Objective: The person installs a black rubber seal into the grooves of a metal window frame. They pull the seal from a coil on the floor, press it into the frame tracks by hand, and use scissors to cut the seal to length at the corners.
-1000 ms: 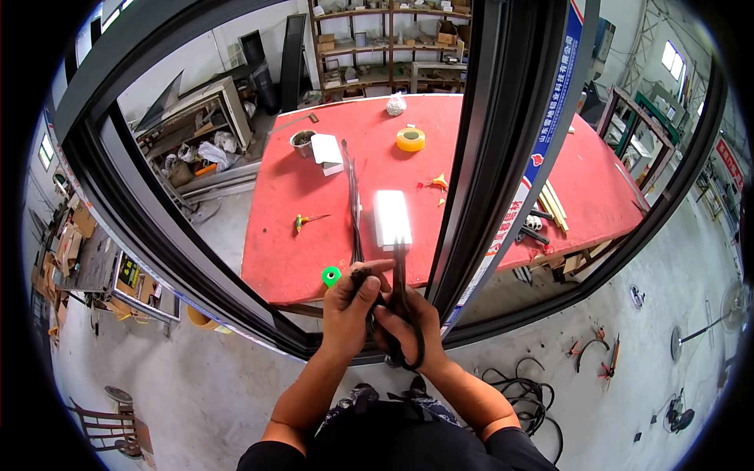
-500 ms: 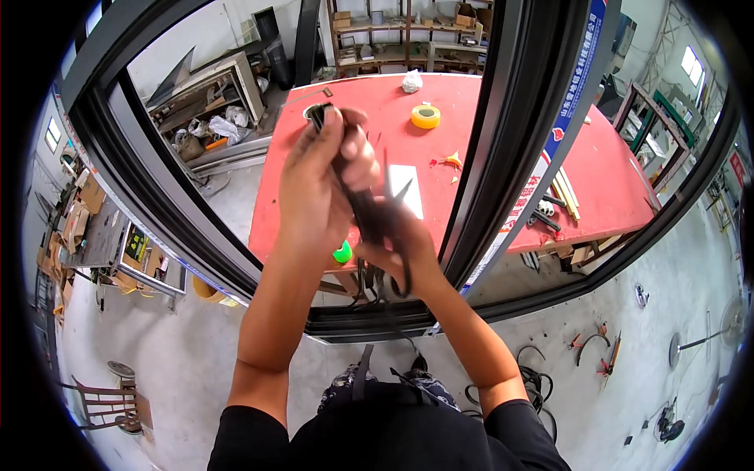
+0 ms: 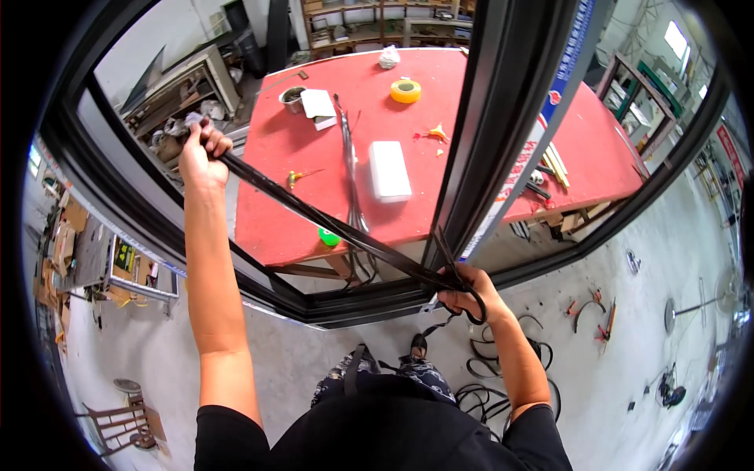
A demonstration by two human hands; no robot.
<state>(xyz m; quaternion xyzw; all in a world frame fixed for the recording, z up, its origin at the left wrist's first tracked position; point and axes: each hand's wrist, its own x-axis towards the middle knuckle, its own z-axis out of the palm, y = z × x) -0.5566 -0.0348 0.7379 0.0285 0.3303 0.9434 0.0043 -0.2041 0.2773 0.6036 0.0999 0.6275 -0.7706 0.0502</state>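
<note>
My left hand (image 3: 203,161) is raised at the left side of the dark window frame, its fingers closed round one end of a black rubber strip (image 3: 314,216). The strip stretches taut and slanting down to my right hand (image 3: 481,289), low by the frame's corner. Black-handled scissors (image 3: 443,247) are in my right hand too, their blades pointing up and a finger loop showing below. The strip passes by the scissors, and its loose tail hangs below toward the floor. Whether the blades touch it, I cannot tell.
Beyond the frame's upright (image 3: 503,133) stands a red table (image 3: 283,228) bearing a white box (image 3: 390,173), yellow tape (image 3: 405,91), a green tape roll (image 3: 328,236) and more black strips (image 3: 349,165). Coiled strip (image 3: 491,400) and pliers (image 3: 605,330) lie on the floor at right.
My hands have moved apart: the left up and leftward, the right down and rightward with the scissors. The black strip, bunched between them before, now stretches long and taut.
</note>
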